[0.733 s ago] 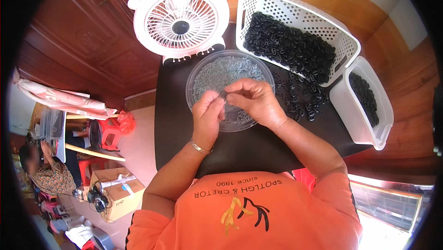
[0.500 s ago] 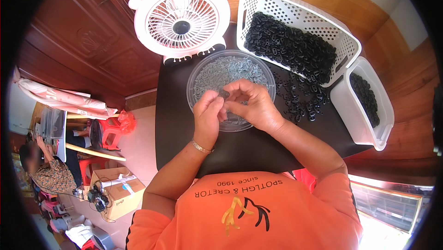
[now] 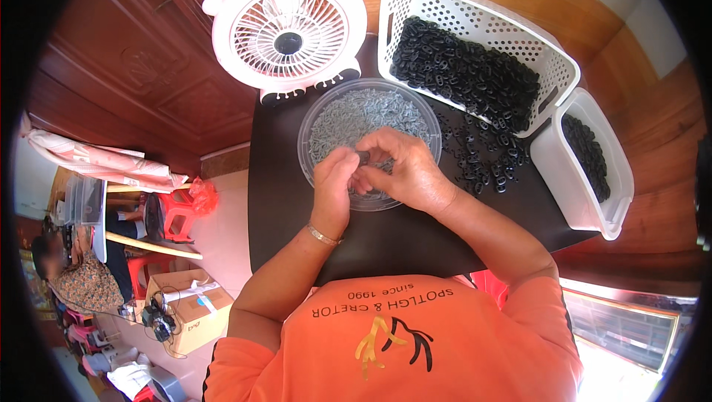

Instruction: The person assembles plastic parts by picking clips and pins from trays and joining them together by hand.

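Note:
My left hand (image 3: 333,185) and my right hand (image 3: 406,167) meet over the near part of a round clear tub (image 3: 305,117). Small grey-blue screw-like pieces (image 3: 363,111) fill the tub. A small dark part (image 3: 362,157) is pinched between the fingertips of both hands; its exact kind is too small to make out. Both hands are closed, fingers bent toward each other. Loose black oval plastic pieces with holes (image 3: 486,156) lie on the dark table to the right of the tub.
A white perforated basket (image 3: 512,20) of black pieces stands behind, right. Beside it is a white bin (image 3: 564,202) with more. A white-and-pink fan (image 3: 288,44) stands back left. Off to the left are a cardboard box (image 3: 199,313) and a seated person (image 3: 87,283).
My fingers have shifted slightly around the small dark part, with both hands staying over the tub. The whole view has moved a little.

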`<state>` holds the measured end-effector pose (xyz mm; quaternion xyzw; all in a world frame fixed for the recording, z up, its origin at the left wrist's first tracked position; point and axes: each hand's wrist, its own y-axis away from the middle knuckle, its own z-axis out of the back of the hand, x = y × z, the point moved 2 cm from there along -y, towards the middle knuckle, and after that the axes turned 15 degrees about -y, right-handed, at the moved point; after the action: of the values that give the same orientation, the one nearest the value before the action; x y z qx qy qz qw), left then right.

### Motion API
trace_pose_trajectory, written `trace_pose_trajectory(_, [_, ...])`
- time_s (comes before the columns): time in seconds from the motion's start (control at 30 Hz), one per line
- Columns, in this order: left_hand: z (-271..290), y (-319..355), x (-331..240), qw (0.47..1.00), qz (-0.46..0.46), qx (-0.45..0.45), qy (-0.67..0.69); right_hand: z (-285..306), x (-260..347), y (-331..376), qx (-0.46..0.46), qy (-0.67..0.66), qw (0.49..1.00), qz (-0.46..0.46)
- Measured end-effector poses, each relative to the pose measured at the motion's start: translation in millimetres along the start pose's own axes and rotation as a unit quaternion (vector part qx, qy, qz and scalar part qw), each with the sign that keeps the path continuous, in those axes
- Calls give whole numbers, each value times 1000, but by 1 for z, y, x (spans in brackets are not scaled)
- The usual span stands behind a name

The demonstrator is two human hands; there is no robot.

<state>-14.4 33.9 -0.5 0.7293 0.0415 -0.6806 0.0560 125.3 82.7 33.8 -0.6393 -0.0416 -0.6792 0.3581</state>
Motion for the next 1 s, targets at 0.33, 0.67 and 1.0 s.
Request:
trace_pose_trajectory(0.33, [-1,1,1,999,7,-7,-35,-2,5,0,-10,81,993,84])
trace_pose_trajectory(0.67, [-1,5,-7,1000,-7,3,7,1,5,0,12,123,983,135])
trace_pose_trajectory(1.0, [-1,8,-7,1000,-12,-11,-9,1,8,1,23,112,986,121])
